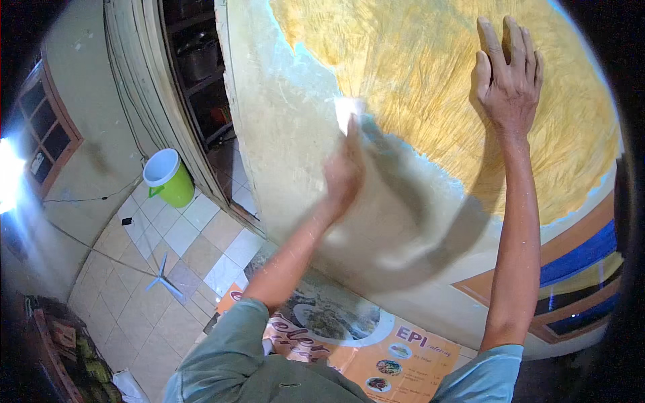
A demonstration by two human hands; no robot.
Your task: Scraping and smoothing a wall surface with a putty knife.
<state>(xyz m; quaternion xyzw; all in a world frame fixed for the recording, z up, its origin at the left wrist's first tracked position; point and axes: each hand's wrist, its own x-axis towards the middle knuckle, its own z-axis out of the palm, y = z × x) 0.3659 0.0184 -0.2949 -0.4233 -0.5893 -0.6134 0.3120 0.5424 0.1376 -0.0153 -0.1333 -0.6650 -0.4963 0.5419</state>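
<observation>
My left hand (345, 174) is raised against the wall, smeared by motion. Its fingers close on a small white piece (349, 113), too bright and blurred to name, which sits at the ragged edge of a streaky yellow-ochre patch (416, 80). Light blue shows along that edge, with pale beige wall (295, 154) to its left and below. Higher up and to the right, my right hand (514, 87) lies open on the ochre patch, its fingers spread and holding nothing.
Below me, an orange printed banner (430, 352) covers part of the tiled floor (141, 295). A green bucket (176, 191) stands by the doorway (201, 74) at left. A light-blue three-armed stand (163, 281) is on the tiles. A brown-framed window (578, 269) is at lower right.
</observation>
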